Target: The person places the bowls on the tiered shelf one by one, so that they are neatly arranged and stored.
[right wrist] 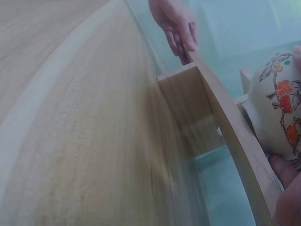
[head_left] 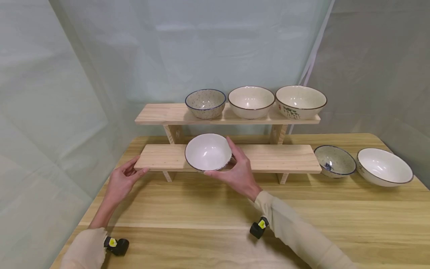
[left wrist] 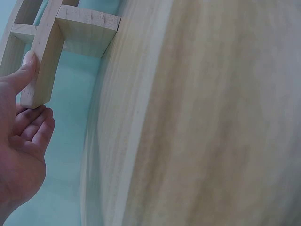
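On the lower board of a two-tier wooden shelf [head_left: 282, 157], my right hand [head_left: 236, 172] holds a bowl [head_left: 208, 151] from its right side. The thumb lies at the near rim and the fingers are around the far right side. The bowl is white inside, with orange fruit and branches painted outside, as the right wrist view shows on the bowl [right wrist: 282, 103]. Whether its base rests on the board is hard to tell. My left hand [head_left: 122, 183] grips the board's left end, its thumb [left wrist: 26, 70] against the front edge.
On the upper board stand a speckled blue-rimmed bowl [head_left: 205, 104], a cream brown-rimmed bowl [head_left: 251, 102] and a larger cream bowl [head_left: 300, 102] with a painted plant. Right of the shelf, a grey-green bowl [head_left: 336, 162] and a white bowl [head_left: 384, 168] sit on the wooden table [head_left: 208, 209].
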{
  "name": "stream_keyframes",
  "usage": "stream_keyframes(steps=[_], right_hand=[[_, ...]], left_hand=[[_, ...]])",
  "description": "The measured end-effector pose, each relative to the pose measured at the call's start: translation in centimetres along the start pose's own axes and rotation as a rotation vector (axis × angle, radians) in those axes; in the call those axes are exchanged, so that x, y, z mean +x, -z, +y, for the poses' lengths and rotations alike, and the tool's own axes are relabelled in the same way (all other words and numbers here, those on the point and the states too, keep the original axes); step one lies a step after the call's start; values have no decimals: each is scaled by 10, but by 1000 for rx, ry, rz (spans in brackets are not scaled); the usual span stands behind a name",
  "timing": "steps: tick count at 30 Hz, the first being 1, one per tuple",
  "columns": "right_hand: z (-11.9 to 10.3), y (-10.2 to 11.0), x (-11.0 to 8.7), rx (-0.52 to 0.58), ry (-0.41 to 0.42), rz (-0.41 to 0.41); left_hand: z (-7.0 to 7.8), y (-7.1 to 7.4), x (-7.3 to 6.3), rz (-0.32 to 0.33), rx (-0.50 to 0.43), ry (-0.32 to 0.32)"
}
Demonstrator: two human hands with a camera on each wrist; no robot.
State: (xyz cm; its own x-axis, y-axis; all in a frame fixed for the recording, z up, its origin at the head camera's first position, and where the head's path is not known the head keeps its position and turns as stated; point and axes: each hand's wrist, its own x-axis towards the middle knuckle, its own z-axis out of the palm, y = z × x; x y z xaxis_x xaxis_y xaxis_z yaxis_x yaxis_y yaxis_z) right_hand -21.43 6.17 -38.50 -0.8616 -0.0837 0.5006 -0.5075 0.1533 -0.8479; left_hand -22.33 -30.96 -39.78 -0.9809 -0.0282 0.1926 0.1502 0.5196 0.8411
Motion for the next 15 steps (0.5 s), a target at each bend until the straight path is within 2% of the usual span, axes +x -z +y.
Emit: stream_keyframes(steps=[6,15], right_hand=[[0,-5,2,-14,1,30],[-1,-8,3,-31,-34,32]], left_hand=[[0,0,1,-9,-28,4],[-1,0,0,1,-9,-10]])
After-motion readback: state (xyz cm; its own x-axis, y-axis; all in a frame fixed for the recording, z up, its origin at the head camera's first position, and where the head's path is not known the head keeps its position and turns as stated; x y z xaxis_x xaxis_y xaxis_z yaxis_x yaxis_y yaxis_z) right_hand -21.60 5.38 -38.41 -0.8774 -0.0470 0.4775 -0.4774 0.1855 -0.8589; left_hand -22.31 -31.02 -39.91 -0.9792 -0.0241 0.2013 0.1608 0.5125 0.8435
